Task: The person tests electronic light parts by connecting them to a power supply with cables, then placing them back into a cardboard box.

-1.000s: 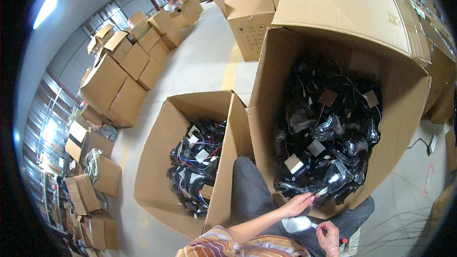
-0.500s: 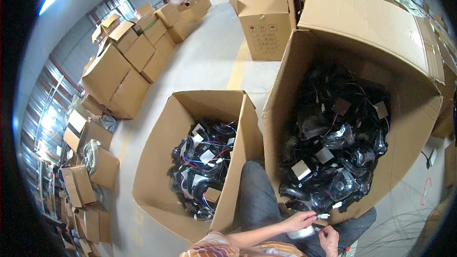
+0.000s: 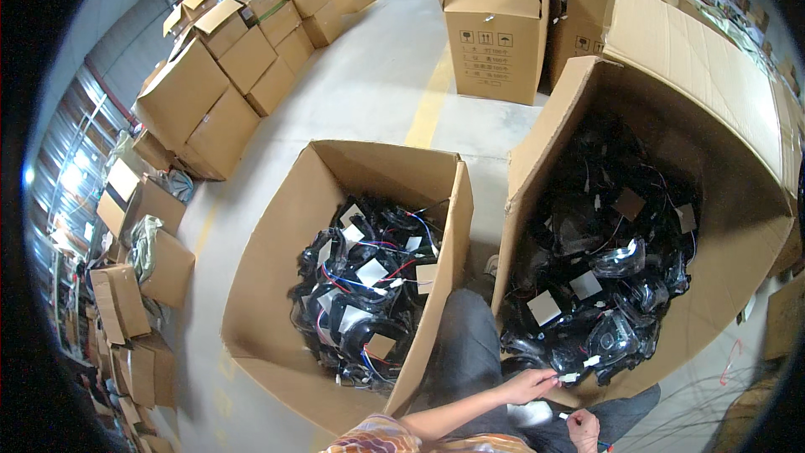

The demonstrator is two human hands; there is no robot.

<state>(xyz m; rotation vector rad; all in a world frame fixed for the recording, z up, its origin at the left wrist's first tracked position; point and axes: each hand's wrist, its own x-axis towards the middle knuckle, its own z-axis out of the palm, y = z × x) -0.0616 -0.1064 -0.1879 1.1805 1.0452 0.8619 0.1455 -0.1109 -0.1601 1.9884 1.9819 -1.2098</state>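
Your left hand (image 3: 532, 386): fingers pinched on a white connector (image 3: 569, 377), near edge of right carton (image 3: 729, 243) | your right hand (image 3: 583, 429): curled by small white piece (image 3: 563, 416) (grip unclear), unjoined | black parts (image 3: 616, 335) there and in left carton (image 3: 268, 285); finished share unclear

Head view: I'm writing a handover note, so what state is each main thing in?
Left hand: fingers closed on a white connector.
Right hand: fingers curled, grip unclear.
Smaller carton: open, holding heaped wired black housings.
Larger carton: open, top flap folded outward, holding heaped glossy black housings.
Aisle carton: upright, flaps open.
Stacked cartons at left: some flaps open.
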